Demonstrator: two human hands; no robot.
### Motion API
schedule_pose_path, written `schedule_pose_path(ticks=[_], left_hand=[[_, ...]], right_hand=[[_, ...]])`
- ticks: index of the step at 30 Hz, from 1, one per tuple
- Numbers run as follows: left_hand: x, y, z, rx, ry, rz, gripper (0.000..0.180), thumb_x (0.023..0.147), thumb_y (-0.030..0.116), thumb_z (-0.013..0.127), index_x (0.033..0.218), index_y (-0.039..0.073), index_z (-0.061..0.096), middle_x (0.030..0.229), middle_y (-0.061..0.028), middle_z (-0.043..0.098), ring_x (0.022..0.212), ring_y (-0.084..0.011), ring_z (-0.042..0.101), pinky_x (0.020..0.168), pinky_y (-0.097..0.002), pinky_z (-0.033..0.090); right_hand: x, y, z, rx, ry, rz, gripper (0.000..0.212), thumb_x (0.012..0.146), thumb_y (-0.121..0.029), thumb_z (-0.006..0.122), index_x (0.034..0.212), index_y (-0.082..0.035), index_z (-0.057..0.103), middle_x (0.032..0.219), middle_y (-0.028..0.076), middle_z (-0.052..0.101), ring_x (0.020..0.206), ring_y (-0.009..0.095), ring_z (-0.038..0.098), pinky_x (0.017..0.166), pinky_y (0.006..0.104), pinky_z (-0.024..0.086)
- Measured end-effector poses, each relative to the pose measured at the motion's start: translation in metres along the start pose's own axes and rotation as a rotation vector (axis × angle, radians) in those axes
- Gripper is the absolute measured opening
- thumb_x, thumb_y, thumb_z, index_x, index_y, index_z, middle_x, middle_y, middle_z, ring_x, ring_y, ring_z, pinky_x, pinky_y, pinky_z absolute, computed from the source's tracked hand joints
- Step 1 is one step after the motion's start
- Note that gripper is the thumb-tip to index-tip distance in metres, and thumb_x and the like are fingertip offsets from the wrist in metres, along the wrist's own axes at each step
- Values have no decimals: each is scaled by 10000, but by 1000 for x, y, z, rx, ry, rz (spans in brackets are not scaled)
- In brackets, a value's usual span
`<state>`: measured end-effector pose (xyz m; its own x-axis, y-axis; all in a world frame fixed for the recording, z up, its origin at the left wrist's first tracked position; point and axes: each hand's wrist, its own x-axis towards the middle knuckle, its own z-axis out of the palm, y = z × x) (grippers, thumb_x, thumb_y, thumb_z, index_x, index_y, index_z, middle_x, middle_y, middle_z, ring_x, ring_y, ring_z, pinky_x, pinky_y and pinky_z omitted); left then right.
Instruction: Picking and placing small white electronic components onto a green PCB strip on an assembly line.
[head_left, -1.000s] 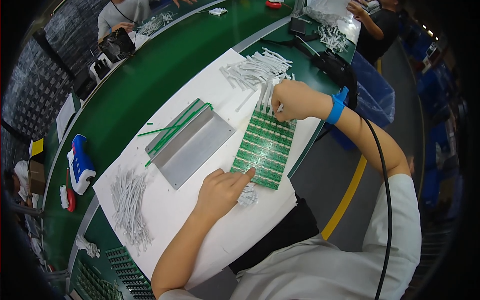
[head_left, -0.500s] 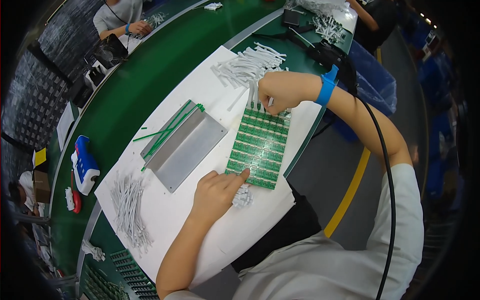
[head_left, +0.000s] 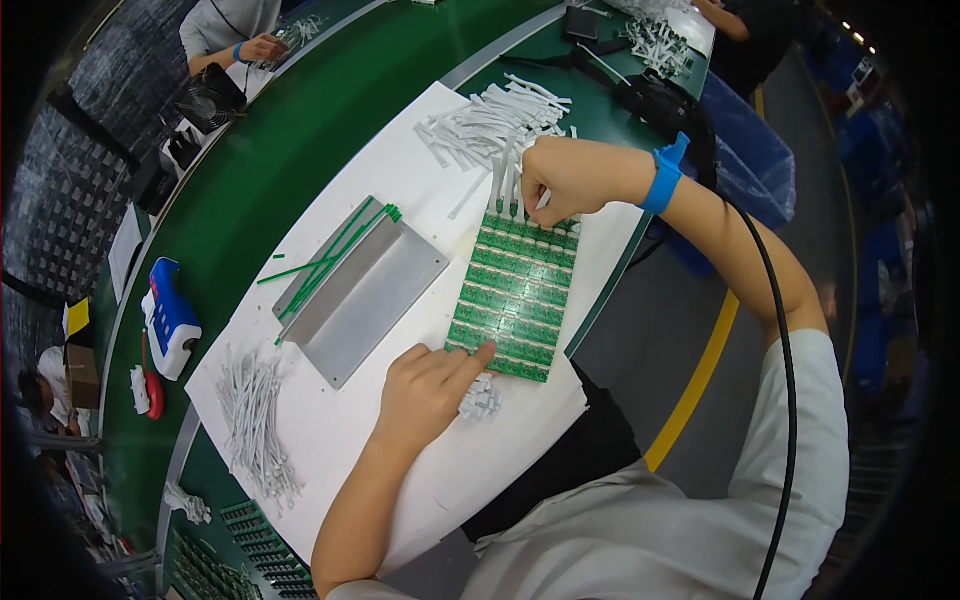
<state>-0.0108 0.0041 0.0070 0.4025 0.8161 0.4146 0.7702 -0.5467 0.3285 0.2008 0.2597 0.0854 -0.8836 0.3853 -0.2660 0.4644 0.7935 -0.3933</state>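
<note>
A green circuit board panel (head_left: 510, 300), divided into rows of small boards, lies on the white sheet. At its near left edge, my left hand (head_left: 420, 395) holds it, one digit stretched onto the surface and the other fingers curled. My right hand (head_left: 570, 178) is closed in a pinch at the panel's far edge, with a short white cable (head_left: 544, 199) showing between its fingers. Just left of that hand, a few white cables (head_left: 507, 190) stand up from the far row. The fingertips of my right hand are partly hidden.
A pile of white cables (head_left: 500, 120) lies beyond the panel; another cable bundle (head_left: 255, 420) sits at the left. Green strips rest across a grey metal tray (head_left: 375, 305). Small white pieces (head_left: 481, 398) lie by my left hand. A blue-and-white device (head_left: 173, 320) stands farther left.
The view has shifted slightly. Both my hands stay at nearly the same places on the panel; the right is still pinched on the cable. The person across has moved a hand slightly.
</note>
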Motion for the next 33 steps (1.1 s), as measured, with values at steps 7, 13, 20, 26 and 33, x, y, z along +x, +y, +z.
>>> schedule_pose_path(ticks=[7, 13, 20, 26, 33], left_hand=[[0, 1, 1, 14, -8, 0, 380, 780, 66, 671, 1158, 81, 709, 682, 10, 547, 600, -148, 567, 560, -310, 381], [3, 3, 3, 16, 66, -2, 325, 765, 177, 821, 1061, 73, 736, 625, 2, 554, 554, -165, 568, 541, -324, 361], [2, 4, 0, 4, 23, -9, 330, 788, 118, 740, 1116, 91, 715, 673, 8, 576, 599, -156, 595, 544, -320, 385], [1, 4, 0, -2, 42, -4, 320, 799, 161, 764, 1108, 94, 716, 677, 4, 583, 603, -156, 599, 542, -319, 384], [3, 1, -2, -18, 29, 8, 337, 788, 156, 773, 1116, 97, 716, 691, -2, 594, 612, -166, 602, 557, -323, 396]], right_hand=[[2, 2, -1, 36, -15, 16, 192, 733, -120, 738, 855, 23, 781, 771, 134, 743, 655, 237, 693, 656, 327, 544], [-3, 8, 3, 144, 28, 8, 179, 723, -127, 725, 826, 10, 774, 742, 124, 728, 630, 245, 680, 643, 330, 540], [-19, -10, 16, -89, 254, -2, 163, 740, -152, 734, 831, -19, 758, 790, 117, 723, 684, 243, 695, 684, 348, 554], [-31, -13, 12, 163, 321, 39, 166, 853, -182, 745, 897, -21, 742, 831, 87, 722, 740, 180, 687, 685, 308, 532], [-44, -2, 14, 414, 500, 96, 217, 987, -201, 650, 927, 7, 658, 729, 36, 624, 667, 72, 505, 583, 277, 418]])
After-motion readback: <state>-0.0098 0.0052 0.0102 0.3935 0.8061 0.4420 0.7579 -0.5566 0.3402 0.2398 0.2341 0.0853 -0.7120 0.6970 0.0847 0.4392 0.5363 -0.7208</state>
